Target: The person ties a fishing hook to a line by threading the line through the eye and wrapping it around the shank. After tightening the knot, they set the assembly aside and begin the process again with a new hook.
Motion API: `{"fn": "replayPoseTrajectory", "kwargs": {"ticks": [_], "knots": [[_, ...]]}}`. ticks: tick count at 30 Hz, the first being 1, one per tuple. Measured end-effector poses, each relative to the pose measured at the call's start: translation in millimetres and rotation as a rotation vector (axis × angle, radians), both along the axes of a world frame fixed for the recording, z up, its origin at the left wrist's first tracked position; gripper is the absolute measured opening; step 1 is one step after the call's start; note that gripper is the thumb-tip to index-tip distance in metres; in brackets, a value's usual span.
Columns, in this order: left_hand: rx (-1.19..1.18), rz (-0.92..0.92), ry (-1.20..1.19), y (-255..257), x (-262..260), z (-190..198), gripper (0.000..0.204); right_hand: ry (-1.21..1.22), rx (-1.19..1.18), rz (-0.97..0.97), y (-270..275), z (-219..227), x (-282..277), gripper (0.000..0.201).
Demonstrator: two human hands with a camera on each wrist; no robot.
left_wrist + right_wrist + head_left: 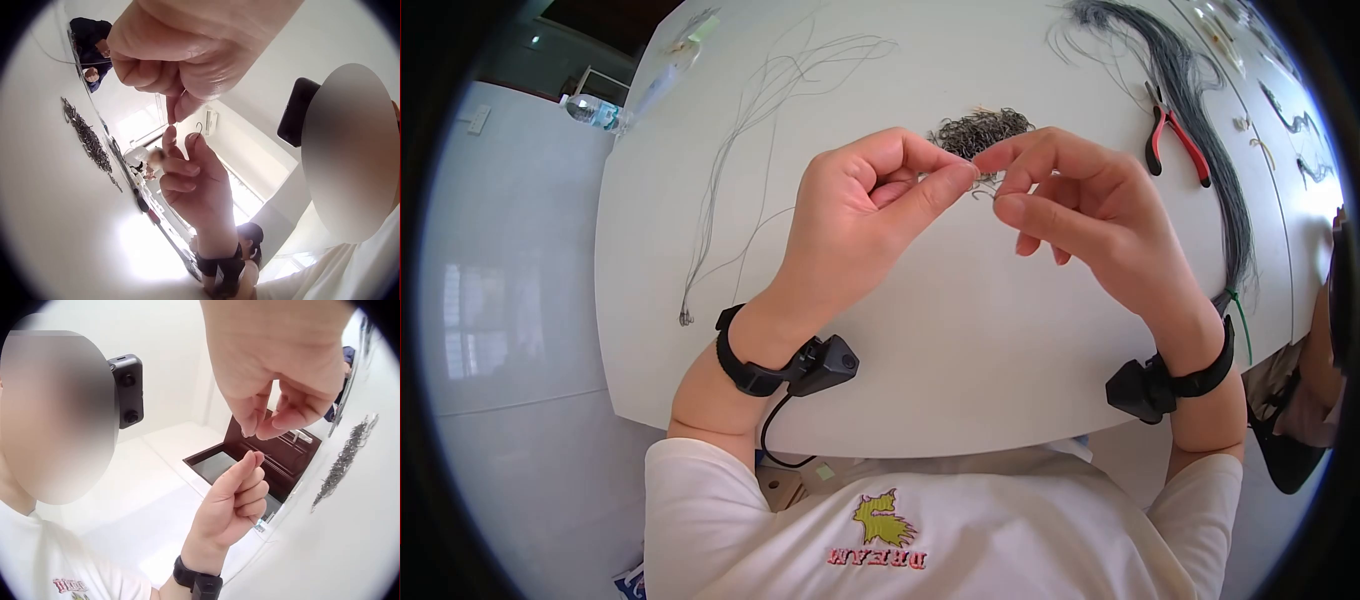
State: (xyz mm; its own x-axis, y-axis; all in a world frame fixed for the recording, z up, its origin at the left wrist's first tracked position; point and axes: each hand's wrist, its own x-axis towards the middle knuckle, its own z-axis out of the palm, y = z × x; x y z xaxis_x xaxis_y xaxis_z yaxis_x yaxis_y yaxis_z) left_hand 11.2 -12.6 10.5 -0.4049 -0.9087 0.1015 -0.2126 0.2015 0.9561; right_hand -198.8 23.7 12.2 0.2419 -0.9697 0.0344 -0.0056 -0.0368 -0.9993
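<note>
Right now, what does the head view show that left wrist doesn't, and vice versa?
Only head: the clear plastic bottle with a blue label by the table edge, and the yellow-green emblem on the shirt.

Only left wrist: the black rounded-rectangular device beside the person's head, and the white wall-mounted unit in the background.

Both: the bare left hand, the bare right hand, the small dark curved hook at the right fingers, the heap of dark metal pieces, the white table and the white shirt.
</note>
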Motion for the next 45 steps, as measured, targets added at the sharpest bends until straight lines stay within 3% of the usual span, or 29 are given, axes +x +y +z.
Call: {"fn": "replayPoseTrajectory", "kwargs": {"ticks": [6, 8, 14, 26, 30, 32, 45], "knots": [[0.133, -0.053, 0.112, 3.0, -2.7, 1.8, 0.016, 0.046, 0.097, 0.064, -1.5, -2.6, 2.7, 0.010], [0.213, -0.075, 0.029, 3.0, -1.7, 7.1, 0.020, 0.030, 0.040, 0.034, -0.9, -7.6, 3.9, 0.012], [0.287, -0.090, 0.089, 3.5, -1.0, 9.5, 0.019, 0.020, -0.064, -0.046, -1.1, -14.1, 7.5, 0.014], [0.195, -0.043, -0.082, 1.5, 1.5, 4.9, 0.013, 0.239, -0.338, -0.149, -2.0, -16.9, 11.9, 0.007], [0.210, -0.056, -0.050, 0.0, 2.0, 4.1, 0.013, 0.272, -0.390, -0.167, -2.5, -16.4, 13.5, 0.008], [0.175, -0.041, 0.080, -0.3, 0.3, 0.7, 0.014, 0.242, -0.355, -0.200, -2.5, -15.2, 15.0, 0.010], [0.227, -0.020, 0.084, 0.7, -0.7, 3.2, 0.017, 0.337, -0.399, -0.176, -1.4, -13.8, 9.8, 0.004]]}}
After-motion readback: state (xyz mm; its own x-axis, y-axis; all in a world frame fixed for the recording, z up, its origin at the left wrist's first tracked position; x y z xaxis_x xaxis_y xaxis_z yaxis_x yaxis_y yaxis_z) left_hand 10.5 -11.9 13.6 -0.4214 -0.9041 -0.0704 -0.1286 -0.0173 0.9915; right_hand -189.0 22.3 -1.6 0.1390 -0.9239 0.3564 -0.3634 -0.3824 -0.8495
